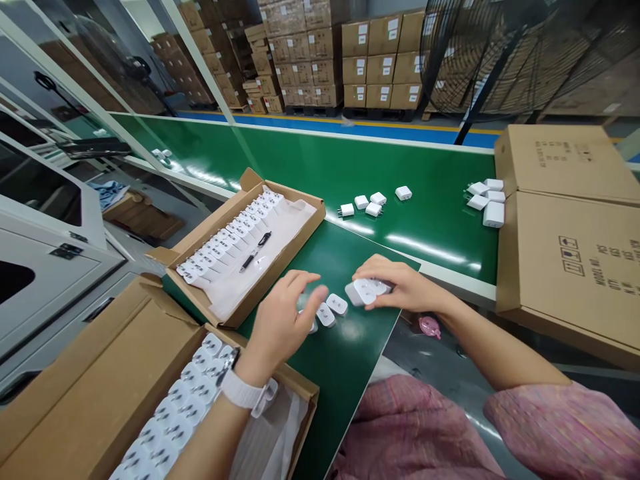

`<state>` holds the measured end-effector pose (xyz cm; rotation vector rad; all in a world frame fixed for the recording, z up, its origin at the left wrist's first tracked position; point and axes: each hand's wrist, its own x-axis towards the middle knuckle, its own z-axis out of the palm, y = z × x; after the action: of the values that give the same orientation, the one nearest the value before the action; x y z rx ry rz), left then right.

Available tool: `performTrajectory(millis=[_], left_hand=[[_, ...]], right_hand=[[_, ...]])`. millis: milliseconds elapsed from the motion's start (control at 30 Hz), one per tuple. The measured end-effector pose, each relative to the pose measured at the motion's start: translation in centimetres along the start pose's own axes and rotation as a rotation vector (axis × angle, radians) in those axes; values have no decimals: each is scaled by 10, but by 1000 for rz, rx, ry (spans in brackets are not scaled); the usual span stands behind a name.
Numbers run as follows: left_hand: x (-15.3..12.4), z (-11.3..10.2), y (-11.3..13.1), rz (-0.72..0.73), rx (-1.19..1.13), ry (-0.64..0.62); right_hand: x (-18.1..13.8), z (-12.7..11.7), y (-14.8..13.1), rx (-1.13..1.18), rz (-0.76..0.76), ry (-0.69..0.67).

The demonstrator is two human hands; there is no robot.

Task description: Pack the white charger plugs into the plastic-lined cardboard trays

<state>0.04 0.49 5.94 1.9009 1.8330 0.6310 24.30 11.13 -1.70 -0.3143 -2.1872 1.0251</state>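
My left hand [283, 313] hovers over the green work board [345, 360], fingers curled down onto small white charger plugs [331, 310] lying there. My right hand [400, 283] is cupped over a cluster of white plugs [365, 291], gripping them against the board. A long open cardboard box [293, 250] behind my left hand holds a row of white plugs [225, 240] along its left side and a black pen [255, 252] on white foam. A second open box [100, 393] at lower left holds rows of plugs [175, 413].
A green conveyor belt [430, 180] runs across behind, carrying loose white plugs [373, 203] and another group [487, 200]. Closed cardboard cartons [570, 227] sit at right. A large black fan [500, 53] and stacked cartons [370, 63] stand beyond. Grey machine housing [45, 267] is at left.
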Motion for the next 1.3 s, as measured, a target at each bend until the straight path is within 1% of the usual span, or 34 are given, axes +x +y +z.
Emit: performTrajectory(millis=[67,100,167,233,333,433,500,567,633,667,700,800,867,933,1000,1067,1100,1133,1200,1267,1300], left_hand=[[-8,4,-9,-7,316,-66],[-11,9,-12,-14,426,-120],[-14,23,-14,-11,554,-221],[-13,37,-13,11,622,-261],[-11,51,-8,23,681,-211],[-9,57,-3,24,690,-160],[-8,59,-2,31,687,-172],[-4,57,-5,30,647,-206],[2,50,-11,1,486,-229],[4,44,-16,-33,335,-239],[7,37,-21,-88,140,-247],[7,11,-34,-332,-532,-263],[0,-4,-38,-448,-856,-244],[-12,-16,-39,-480,-1023,-210],[-30,-25,-39,-488,-1063,-161],[-52,-35,-41,-493,-965,-88],[-66,-41,-42,-481,-850,-45],[-81,-48,-43,-454,-692,-4],[-116,-61,-44,-388,-293,60],[-154,-70,-44,-352,100,79],[-172,-72,-43,-357,260,65]], right_hand=[[0,5,15,-73,73,-2],[1,10,22,-91,95,-16],[2,22,29,-107,110,-61],[3,32,28,-106,91,-124],[1,35,22,-187,98,-173],[-4,30,18,-339,205,-163],[-7,28,19,-350,259,-198],[-9,29,21,-308,265,-220],[-10,31,24,-260,253,-186],[-11,32,25,-237,253,-160],[-12,33,26,-218,262,-135],[-13,35,25,-216,310,-98],[-14,36,24,-247,329,-99],[-15,37,23,-269,327,-105],[-18,38,24,-282,314,-111],[-22,38,25,-295,304,-112],[-24,38,26,-301,301,-110],[-26,38,27,-305,298,-108],[-30,39,29,-309,294,-105],[-32,39,30,-307,290,-101],[-33,39,31,-306,289,-103]])
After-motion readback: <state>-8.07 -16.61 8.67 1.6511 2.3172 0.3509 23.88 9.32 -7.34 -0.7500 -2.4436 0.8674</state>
